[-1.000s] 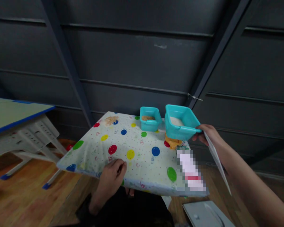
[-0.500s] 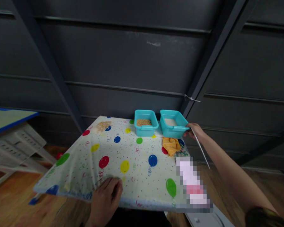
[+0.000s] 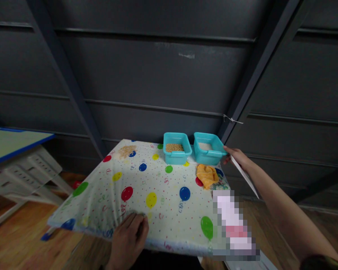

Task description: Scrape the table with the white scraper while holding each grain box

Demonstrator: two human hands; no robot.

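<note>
Your right hand (image 3: 238, 156) grips a white sheet (image 3: 243, 173) and, to its left, the turquoise tub (image 3: 208, 159); your left hand (image 3: 129, 237) curls loosely, empty. Keep the tub level.

Single head-worn view, above near edge of rectangular table under white balloon-print cloth (image 3: 169, 210). Faces forward, tilted down. Tabletop close, lower centre; dark grey panelled wall (image 3: 146, 71) beyond, filling upper half.

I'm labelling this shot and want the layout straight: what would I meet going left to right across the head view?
Blue-edged desk → left hand → turquoise bin of tan grains → turquoise bin with white contents → right hand.
</note>
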